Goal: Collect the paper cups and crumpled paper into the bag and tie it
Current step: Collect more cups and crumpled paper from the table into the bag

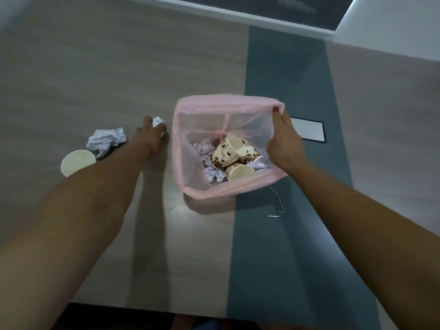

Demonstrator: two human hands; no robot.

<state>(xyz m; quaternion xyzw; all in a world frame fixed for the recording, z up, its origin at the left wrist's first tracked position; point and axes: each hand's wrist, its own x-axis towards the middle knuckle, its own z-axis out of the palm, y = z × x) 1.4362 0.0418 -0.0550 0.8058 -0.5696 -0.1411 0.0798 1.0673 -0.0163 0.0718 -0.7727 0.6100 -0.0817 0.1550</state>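
head cam | faces forward-down | near table (pixel 95 67)

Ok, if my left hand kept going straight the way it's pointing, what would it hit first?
Nothing new, it seems: the left hand already grips a small crumpled paper ball, and beyond it lies bare table. The pink bag sits just right of that line.

The bag (pixel 228 148) stands open on the table (pixel 119 79), with paper cups (pixel 234 153) and crumpled paper (pixel 202 148) inside it. Left of the bag lie a small paper ball (pixel 158 121), then a larger crumpled sheet (pixel 106 140), then a lone cup (pixel 77 161) nearest the table's front edge. Right of the bag lies a flat card (pixel 308 129), and a bent wire (pixel 276 206) lies in front of the bag
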